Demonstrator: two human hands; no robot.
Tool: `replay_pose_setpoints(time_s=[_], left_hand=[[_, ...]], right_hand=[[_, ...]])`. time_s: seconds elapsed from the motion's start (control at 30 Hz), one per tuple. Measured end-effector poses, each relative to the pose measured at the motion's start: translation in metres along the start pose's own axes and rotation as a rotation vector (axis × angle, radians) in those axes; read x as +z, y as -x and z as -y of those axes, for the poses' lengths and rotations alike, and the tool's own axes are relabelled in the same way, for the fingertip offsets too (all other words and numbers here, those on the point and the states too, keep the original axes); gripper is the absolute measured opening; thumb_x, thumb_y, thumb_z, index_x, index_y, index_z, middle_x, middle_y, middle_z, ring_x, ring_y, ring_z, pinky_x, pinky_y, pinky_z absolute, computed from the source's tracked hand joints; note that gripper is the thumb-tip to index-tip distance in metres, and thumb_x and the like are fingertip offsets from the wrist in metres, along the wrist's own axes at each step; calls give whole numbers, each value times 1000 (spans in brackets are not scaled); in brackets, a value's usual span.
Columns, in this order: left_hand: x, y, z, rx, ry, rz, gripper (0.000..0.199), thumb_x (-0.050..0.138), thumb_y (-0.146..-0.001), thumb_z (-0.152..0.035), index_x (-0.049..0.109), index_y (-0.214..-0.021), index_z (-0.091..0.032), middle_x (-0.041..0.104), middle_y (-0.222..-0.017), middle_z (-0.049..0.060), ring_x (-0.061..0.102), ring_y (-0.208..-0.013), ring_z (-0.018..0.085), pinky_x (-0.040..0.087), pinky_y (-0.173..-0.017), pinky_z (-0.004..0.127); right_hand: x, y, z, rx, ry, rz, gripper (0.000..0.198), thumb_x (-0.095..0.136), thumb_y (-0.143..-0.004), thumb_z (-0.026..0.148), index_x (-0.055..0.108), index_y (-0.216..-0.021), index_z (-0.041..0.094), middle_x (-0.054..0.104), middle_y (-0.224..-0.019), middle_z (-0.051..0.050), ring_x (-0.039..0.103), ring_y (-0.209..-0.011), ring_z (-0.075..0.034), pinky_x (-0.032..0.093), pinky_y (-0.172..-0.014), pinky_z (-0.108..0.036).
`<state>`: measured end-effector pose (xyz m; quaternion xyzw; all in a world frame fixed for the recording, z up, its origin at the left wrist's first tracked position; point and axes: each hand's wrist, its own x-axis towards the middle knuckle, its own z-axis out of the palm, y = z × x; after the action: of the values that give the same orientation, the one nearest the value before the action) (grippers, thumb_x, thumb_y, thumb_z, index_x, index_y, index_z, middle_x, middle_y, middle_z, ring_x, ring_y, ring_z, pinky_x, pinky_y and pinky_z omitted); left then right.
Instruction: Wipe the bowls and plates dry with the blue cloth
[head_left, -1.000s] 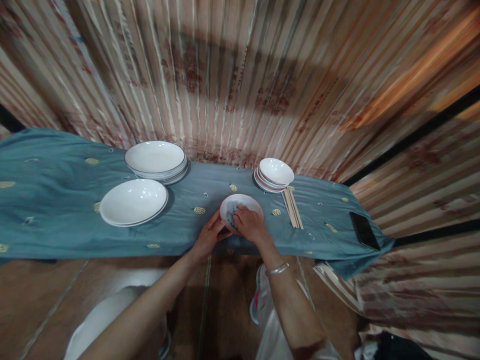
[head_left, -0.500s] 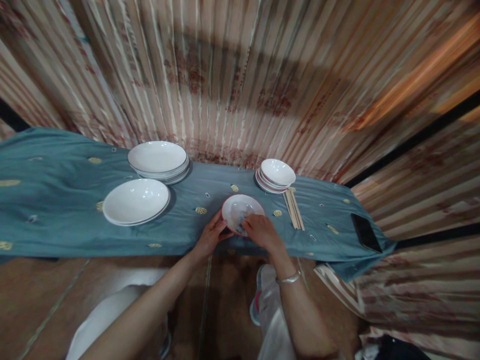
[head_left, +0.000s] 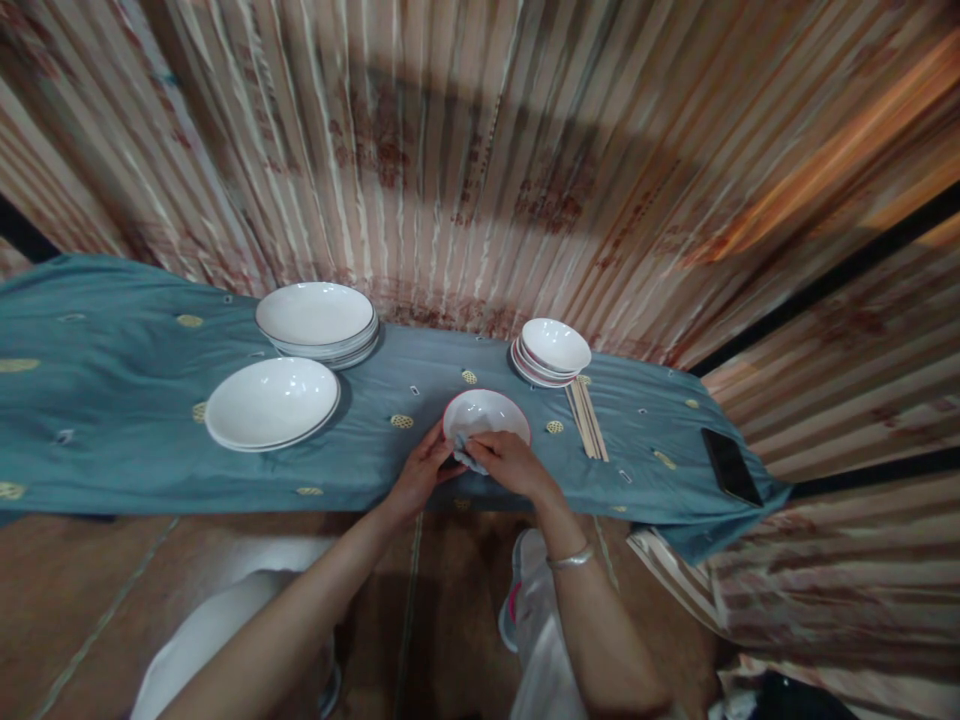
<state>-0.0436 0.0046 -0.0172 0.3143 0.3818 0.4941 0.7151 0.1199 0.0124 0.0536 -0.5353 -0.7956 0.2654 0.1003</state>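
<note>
Curtain point(head_left: 442, 170) behind a table point(head_left: 390, 385), a bowl point(head_left: 484, 412) in hand
The curtain's marks are too blurred to read. At left, a tall plate stack point(head_left: 313, 312) stands behind a low stack point(head_left: 271, 405); nested bowls point(head_left: 556, 345) stand right. Between, at the near edge, the left hand point(head_left: 421, 472) grasps the red-rimmed bowl's left side. A phone point(head_left: 731, 467) lies far right, chopsticks point(head_left: 587, 420) beside the nested bowls. The right hand point(head_left: 510, 462) pinches a rag point(head_left: 466, 455) at the bowl's near-left rim.
</note>
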Motion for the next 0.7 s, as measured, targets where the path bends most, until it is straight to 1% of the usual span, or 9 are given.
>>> replay_pose_setpoints(time_s=[0.07, 0.17, 0.27, 0.33, 0.43, 0.57, 0.7], left_hand=[[0, 0, 0, -2, -3, 1, 64, 78, -73, -43, 62, -133, -25, 64, -132, 9, 60, -119, 30, 57, -94, 47], [-1, -1, 1, 5, -3, 11, 64, 77, -74, -44, 61, -133, -25, 64, -133, 9, 57, -123, 31, 56, -95, 47], [-2, -1, 3, 17, 1, 21, 61, 76, -76, -44, 62, -132, -25, 61, -138, 9, 56, -125, 31, 57, -95, 46], [-3, -2, 3, 12, -2, 17, 60, 76, -76, -43, 62, -132, -25, 61, -137, 9, 56, -126, 31, 57, -94, 45], [-2, -3, 4, 6, -5, 4, 59, 76, -76, -41, 63, -130, -24, 61, -136, 10, 53, -129, 33, 59, -91, 45], [-1, -1, 2, 10, 5, 3, 59, 76, -76, -39, 62, -131, -24, 56, -144, 10, 48, -135, 35, 60, -91, 44], [0, -1, 0, 4, 3, -1, 64, 77, -75, -39, 60, -136, -25, 52, -149, 9, 46, -137, 36, 58, -94, 49]], right_hand=[[4, -4, -1, -33, -41, -17, 33, 43, -100, 25, 72, -87, 17, 73, -86, -2, 63, -81, -16, 42, -72, -24], [12, -10, -2, -63, -59, -60, 29, 43, -100, 24, 72, -100, 18, 73, -105, -5, 65, -97, -17, 45, -86, -26], [19, -16, -1, -51, -46, -100, 29, 43, -98, 20, 69, -113, 20, 66, -128, -8, 61, -117, -18, 43, -101, -30], [23, -20, -1, -43, -29, -132, 31, 43, -98, 19, 67, -118, 20, 61, -137, -9, 55, -127, -19, 40, -108, -33], [27, -24, -2, -62, 7, -182, 33, 41, -98, 17, 63, -122, 18, 59, -138, -12, 51, -131, -20, 38, -111, -36], [29, -30, -3, -90, 64, -236, 33, 40, -96, 14, 62, -120, 15, 60, -127, -14, 56, -119, -21, 44, -105, -36], [27, -33, -1, -36, 148, -272, 33, 39, -96, 15, 60, -121, 14, 57, -126, -15, 55, -117, -23, 45, -103, -38]])
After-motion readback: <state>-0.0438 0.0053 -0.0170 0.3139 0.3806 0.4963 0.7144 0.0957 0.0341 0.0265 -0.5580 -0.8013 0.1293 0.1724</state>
